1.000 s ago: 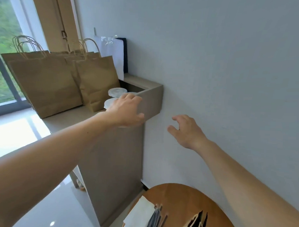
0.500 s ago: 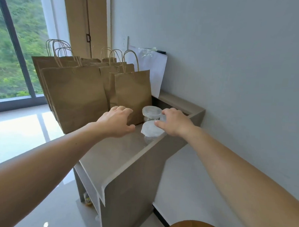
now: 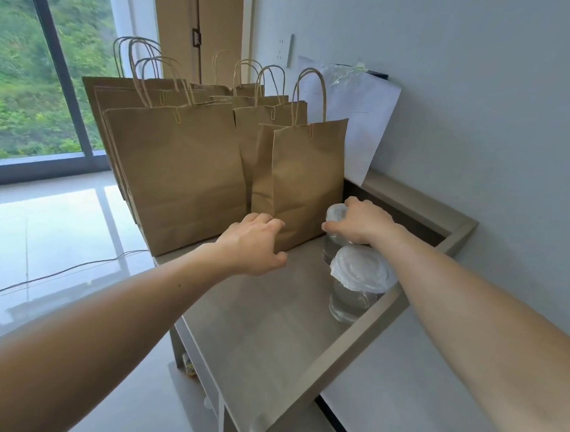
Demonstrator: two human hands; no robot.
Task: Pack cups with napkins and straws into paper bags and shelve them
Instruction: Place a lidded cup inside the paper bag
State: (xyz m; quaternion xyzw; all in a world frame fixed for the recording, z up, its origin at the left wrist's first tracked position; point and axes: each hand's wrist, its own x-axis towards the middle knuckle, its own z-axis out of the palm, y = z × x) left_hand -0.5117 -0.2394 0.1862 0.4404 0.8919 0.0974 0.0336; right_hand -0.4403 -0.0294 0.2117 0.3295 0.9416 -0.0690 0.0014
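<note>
Right grip (image 3: 363, 223) is clenched over the lid of the far cup (image 3: 335, 214), stood right of the small paper bag (image 3: 306, 184) on the shelf (image 3: 272, 329). Left grip (image 3: 253, 245) is kept relaxed, nothing held, near the bag's base. Second cup (image 3: 361, 281) is stood nearer.

A tall dark-framed glass window (image 3: 38, 74) shows a green hillside. Thin dark cables (image 3: 62, 273) trail across the glossy white tiled floor (image 3: 48, 212). A white paper sheet (image 3: 363, 121) leans against the pale grey wall (image 3: 478, 93), beside a white socket plate (image 3: 284, 51).
</note>
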